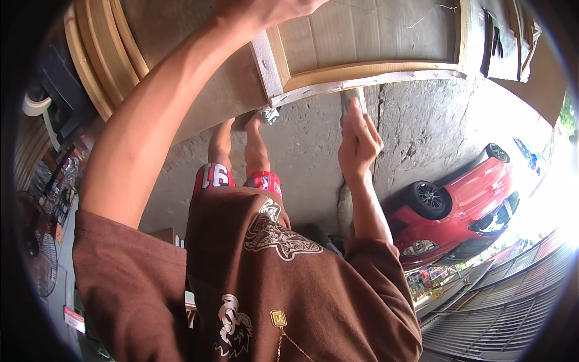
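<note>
While the left hand [265, 9] grips the wooden frame [362, 72], right hand [359, 142] fingers clamp a grey tool [351, 99] pointing up at its lower rail.

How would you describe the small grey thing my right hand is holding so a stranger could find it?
Start at the big wooden-framed canvas seen from its back, above the concrete floor. Follow its pale lower edge to the right hand reaching up beneath it. The flat grey tool juts up from that hand against the edge; unlike the wood around it, it is narrow and grey.
</note>
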Action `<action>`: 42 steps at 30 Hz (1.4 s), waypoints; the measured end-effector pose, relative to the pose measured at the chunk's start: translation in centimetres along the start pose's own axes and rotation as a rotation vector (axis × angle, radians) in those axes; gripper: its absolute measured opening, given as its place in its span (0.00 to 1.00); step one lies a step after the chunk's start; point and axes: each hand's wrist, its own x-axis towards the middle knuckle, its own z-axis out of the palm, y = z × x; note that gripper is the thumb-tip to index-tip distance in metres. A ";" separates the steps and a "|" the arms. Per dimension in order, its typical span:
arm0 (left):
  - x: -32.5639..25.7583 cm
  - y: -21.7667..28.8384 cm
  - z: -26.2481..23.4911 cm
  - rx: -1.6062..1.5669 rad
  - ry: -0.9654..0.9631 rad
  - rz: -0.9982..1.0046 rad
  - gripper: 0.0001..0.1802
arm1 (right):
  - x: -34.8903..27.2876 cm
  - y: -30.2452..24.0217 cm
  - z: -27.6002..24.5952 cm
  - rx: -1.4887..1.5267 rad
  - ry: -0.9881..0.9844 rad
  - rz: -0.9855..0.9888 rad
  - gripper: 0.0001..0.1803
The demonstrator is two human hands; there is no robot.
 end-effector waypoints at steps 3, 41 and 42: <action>-0.4 0.3 0.9 -0.007 -0.008 0.015 0.23 | 0.8 -2.5 -0.4 -0.066 -0.089 0.029 0.28; -0.1 0.2 1.8 0.101 -0.052 0.013 0.25 | 1.2 -1.4 2.2 0.080 -0.024 -0.016 0.25; 0.1 0.2 1.4 0.157 -0.059 0.009 0.25 | 1.3 -2.3 1.6 0.060 -0.077 -0.012 0.26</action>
